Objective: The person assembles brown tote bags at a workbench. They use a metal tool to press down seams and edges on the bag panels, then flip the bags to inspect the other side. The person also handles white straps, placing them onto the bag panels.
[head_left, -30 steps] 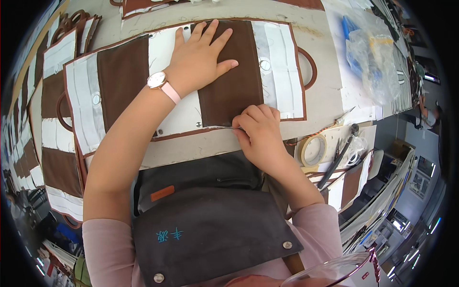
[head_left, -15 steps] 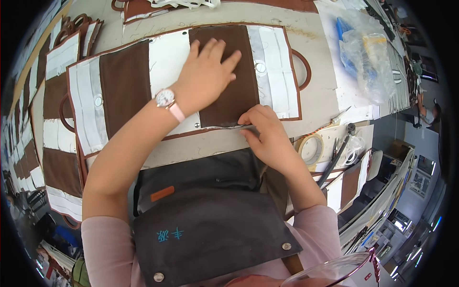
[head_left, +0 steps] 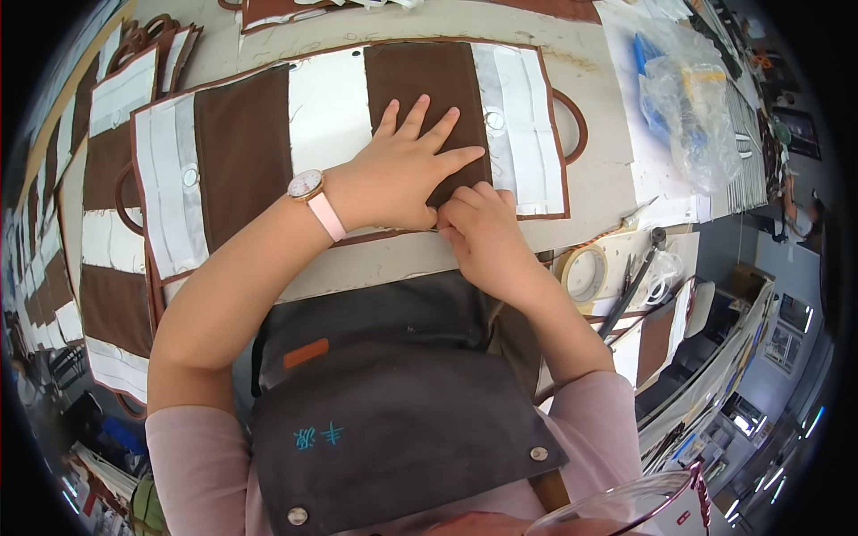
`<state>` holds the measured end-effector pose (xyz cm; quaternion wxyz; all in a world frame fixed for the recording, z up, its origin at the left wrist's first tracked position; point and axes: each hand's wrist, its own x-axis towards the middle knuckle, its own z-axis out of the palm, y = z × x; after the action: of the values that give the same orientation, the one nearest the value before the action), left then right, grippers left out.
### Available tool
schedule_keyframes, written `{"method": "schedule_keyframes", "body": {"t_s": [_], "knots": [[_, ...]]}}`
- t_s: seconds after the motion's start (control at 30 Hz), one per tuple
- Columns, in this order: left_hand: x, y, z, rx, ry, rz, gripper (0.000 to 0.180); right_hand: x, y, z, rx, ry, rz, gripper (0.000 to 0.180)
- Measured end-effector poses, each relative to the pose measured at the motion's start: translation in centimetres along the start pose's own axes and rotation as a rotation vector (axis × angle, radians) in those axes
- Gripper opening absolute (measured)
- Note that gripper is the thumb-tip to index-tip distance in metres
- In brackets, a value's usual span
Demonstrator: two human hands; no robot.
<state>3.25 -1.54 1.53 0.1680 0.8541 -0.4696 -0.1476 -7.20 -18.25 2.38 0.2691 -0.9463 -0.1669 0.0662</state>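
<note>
An unsewn-looking flat bag piece [head_left: 329, 112] lies spread before me, with brown and white panels, brown edging, round white snaps and a brown loop handle [head_left: 578, 125] at each end. My left hand [head_left: 407, 174], wearing a pink-strapped watch [head_left: 307, 185], presses flat on the right-hand brown panel [head_left: 420, 71] with its fingers spread. Its thumb reaches down to the near edge, beside my right hand [head_left: 483, 228]. There my right hand pinches the edge of the bag piece, its fingers curled and their tips partly hidden.
Similar brown-and-white pieces [head_left: 116, 286] are stacked on the left. At the right are a tape roll [head_left: 585, 273], a pointed tool [head_left: 637, 212], a black rod [head_left: 630, 295] and crumpled clear plastic [head_left: 693, 116]. A dark apron [head_left: 393, 429] covers my lap.
My left hand has slid down toward the near edge and spread its fingers, thumb now beside the right hand. My right hand has shifted slightly left and up. The bag piece has moved slightly right.
</note>
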Motion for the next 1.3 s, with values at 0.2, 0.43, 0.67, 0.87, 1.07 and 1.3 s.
{"method": "schedule_keyframes", "body": {"t_s": [0.2,0.43,0.67,0.87,1.07,1.3], "knots": [[-1.8,-0.1,0.9,-0.001,0.163,0.041,0.064,0.0,1.1,-1.5,0.245,0.003,0.091,0.006],[-5.7,2.8,1.2,-0.476,0.304,-0.14,0.011,1.2,1.4,-1.8,0.178,-0.046,0.07,0.005],[-5.9,4.2,2.7,-0.293,0.427,-0.132,0.011,1.3,1.3,-1.5,0.11,-0.025,0.052,0.007],[-6.2,4.8,3.4,-0.121,0.45,-0.097,0.012,1.3,1.5,-1.3,0.144,-0.015,0.067,0.006],[-5.6,4.2,2.4,-0.291,0.375,-0.223,0.008,-0.2,0.6,-2.5,0.211,0.144,0.112,0.007],[-4.1,3.1,0.9,-0.292,0.171,-0.231,0.004,-1.8,-0.1,0.1,0.028,0.22,0.086,0.016]]}}
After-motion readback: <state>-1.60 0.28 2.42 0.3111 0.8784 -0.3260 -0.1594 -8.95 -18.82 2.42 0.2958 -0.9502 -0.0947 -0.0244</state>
